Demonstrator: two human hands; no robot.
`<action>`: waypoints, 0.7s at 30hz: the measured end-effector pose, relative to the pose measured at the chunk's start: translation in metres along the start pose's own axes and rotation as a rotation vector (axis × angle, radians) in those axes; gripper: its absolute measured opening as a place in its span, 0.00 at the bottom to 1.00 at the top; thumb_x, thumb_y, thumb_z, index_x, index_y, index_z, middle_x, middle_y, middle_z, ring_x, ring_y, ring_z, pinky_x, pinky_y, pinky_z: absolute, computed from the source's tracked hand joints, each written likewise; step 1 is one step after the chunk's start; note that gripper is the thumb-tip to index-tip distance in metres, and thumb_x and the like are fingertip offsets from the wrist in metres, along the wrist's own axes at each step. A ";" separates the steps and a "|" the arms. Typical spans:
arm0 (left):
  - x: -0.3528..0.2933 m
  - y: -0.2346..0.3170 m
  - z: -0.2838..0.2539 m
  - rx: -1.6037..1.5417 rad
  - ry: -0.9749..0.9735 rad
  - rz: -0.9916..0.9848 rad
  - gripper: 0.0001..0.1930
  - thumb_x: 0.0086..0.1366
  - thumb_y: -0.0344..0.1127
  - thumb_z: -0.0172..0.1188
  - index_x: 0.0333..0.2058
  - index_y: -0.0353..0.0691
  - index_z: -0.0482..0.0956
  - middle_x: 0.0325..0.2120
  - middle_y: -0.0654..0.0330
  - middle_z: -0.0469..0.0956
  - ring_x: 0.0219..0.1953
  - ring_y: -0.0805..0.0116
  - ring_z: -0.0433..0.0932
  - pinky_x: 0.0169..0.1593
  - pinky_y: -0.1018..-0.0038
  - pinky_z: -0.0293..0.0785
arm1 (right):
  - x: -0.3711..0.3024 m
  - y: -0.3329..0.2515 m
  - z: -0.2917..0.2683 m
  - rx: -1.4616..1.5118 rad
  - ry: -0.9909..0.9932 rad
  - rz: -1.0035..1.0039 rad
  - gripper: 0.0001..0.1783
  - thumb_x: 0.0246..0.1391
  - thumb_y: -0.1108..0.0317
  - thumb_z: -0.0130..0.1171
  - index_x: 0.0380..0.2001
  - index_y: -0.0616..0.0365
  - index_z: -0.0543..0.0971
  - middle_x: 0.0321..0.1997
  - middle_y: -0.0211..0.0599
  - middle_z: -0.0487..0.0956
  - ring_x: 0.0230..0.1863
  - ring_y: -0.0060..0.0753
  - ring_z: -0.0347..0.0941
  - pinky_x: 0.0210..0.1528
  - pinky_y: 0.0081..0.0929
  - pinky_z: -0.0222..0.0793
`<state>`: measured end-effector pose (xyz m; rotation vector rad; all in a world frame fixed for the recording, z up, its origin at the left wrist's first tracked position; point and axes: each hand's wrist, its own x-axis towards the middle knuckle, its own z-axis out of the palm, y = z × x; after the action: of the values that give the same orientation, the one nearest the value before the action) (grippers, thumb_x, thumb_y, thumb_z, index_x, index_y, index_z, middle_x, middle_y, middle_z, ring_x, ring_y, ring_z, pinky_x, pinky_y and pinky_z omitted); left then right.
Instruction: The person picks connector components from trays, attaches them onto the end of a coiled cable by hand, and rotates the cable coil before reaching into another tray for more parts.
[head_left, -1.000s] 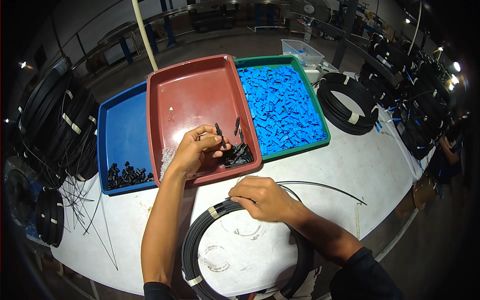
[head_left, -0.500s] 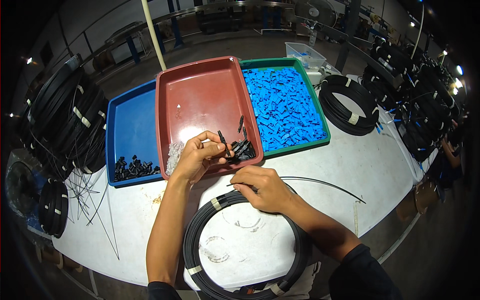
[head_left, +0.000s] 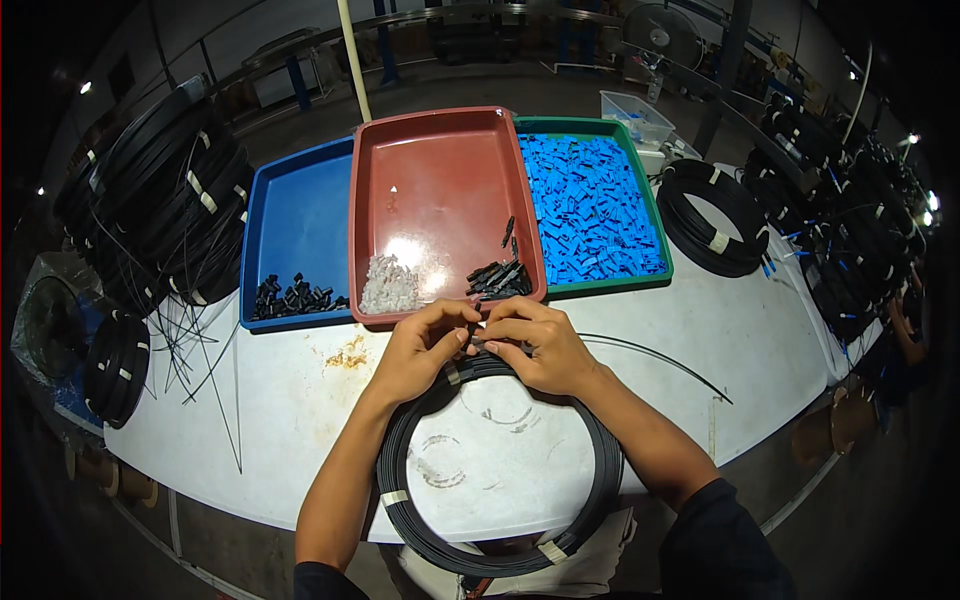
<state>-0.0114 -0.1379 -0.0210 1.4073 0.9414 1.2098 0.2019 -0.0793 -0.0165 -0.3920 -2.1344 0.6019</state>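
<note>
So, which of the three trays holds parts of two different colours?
The middle, red tray: whitish pieces at left, black connector parts at right. The blue tray and green tray each show one part colour.

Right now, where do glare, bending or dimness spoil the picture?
Head view: white glare on the red tray by its pale pieces; head view: the white table looks bowed; head view: the small dark piece at the left hand is hard to make out.

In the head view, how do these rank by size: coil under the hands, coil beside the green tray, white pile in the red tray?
1. Near coil
2. Far coil
3. White pile
The near coil's closeness may exaggerate its lead.
</note>
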 end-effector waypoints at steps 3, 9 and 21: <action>-0.002 0.001 0.004 -0.065 0.036 0.038 0.10 0.71 0.28 0.59 0.49 0.34 0.76 0.40 0.61 0.80 0.43 0.75 0.79 0.49 0.77 0.77 | -0.001 0.001 0.000 0.004 -0.012 -0.016 0.09 0.51 0.77 0.66 0.37 0.62 0.85 0.40 0.42 0.81 0.38 0.42 0.81 0.40 0.33 0.77; -0.005 -0.003 0.010 0.030 0.185 0.127 0.13 0.69 0.26 0.62 0.50 0.34 0.74 0.41 0.58 0.81 0.42 0.77 0.80 0.46 0.77 0.81 | -0.001 -0.006 -0.003 0.001 -0.045 0.037 0.08 0.51 0.77 0.66 0.36 0.62 0.84 0.37 0.41 0.79 0.36 0.41 0.79 0.39 0.33 0.75; -0.004 -0.004 0.006 0.123 0.186 0.177 0.20 0.66 0.26 0.64 0.57 0.34 0.74 0.39 0.56 0.82 0.36 0.76 0.82 0.39 0.78 0.82 | 0.000 -0.007 -0.004 0.027 -0.123 0.042 0.07 0.51 0.77 0.66 0.36 0.61 0.84 0.34 0.40 0.79 0.33 0.41 0.77 0.37 0.34 0.74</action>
<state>-0.0060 -0.1426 -0.0260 1.5193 1.0510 1.4558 0.2054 -0.0838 -0.0108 -0.3949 -2.2369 0.6940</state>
